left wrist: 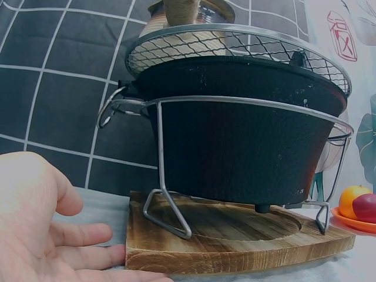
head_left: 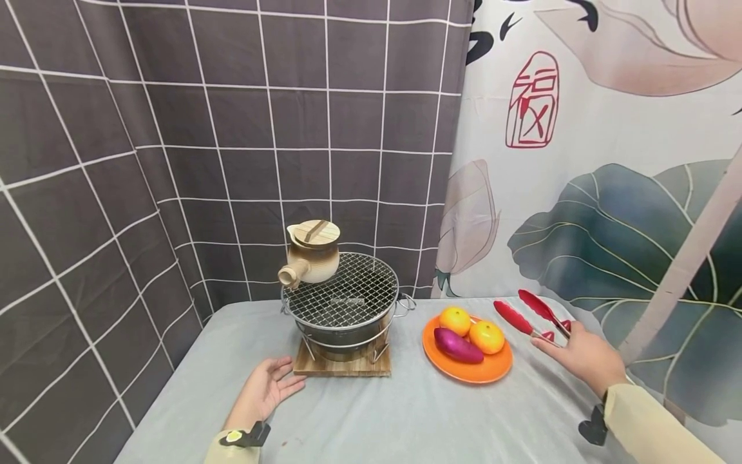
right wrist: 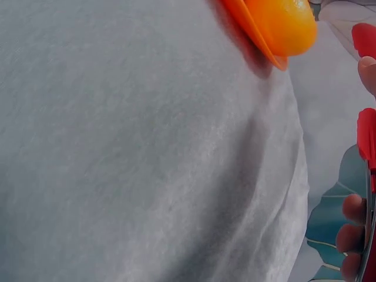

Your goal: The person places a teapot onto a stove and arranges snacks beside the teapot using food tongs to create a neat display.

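My right hand (head_left: pixel 588 357) grips red-tipped tongs (head_left: pixel 530 317), their arms spread apart above the table to the right of an orange plate (head_left: pixel 437 364). On that plate lie two oranges (head_left: pixel 487 337) and a purple eggplant-like vegetable (head_left: pixel 458 346). In the right wrist view, parts of the tongs (right wrist: pixel 367 138) show at the right edge. My left hand (head_left: pixel 265 388) rests beside a wooden board (head_left: pixel 342 368), its fingers loosely extended and the fingertips at the board's left edge. Upon the board stands a black grill stove (left wrist: pixel 241 129) in a wire stand.
A wire mesh grate (head_left: pixel 362 290) covers the stove. On its back left sits a clay teapot (head_left: pixel 319 261) with a wooden lid (head_left: pixel 315 232), its hollow handle pointing toward the front left. Grey cloth covers the table (head_left: pixel 406 425); a tiled-pattern curtain (head_left: pixel 295 116) hangs behind.
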The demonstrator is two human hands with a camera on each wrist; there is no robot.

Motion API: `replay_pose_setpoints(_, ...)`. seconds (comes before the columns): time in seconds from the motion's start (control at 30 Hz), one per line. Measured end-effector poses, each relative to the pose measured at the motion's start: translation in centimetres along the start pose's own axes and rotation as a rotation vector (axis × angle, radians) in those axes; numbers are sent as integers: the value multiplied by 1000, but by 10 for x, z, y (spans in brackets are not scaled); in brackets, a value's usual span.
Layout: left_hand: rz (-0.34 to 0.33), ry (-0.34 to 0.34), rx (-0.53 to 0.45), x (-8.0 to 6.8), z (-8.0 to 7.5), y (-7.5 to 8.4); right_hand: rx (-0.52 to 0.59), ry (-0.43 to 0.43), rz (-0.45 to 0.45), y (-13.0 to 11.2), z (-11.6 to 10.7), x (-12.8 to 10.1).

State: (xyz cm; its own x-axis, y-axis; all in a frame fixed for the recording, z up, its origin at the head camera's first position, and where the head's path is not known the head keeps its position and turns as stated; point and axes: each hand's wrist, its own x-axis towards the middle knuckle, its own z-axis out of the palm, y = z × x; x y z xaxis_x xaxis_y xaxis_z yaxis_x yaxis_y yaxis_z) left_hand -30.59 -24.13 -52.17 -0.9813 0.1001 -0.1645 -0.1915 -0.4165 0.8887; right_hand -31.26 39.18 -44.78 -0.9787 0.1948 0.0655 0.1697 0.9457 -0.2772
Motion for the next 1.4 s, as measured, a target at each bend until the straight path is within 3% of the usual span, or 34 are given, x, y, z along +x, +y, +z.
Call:
replay_pose_setpoints(0.7,-7,16,-6,-2,-1,0,-65,-36,-146,-3,10,-11)
replay_pose_setpoints(1.4,-3,2,-5,0,-1,0,-97,-85,-170,-5,23,-14)
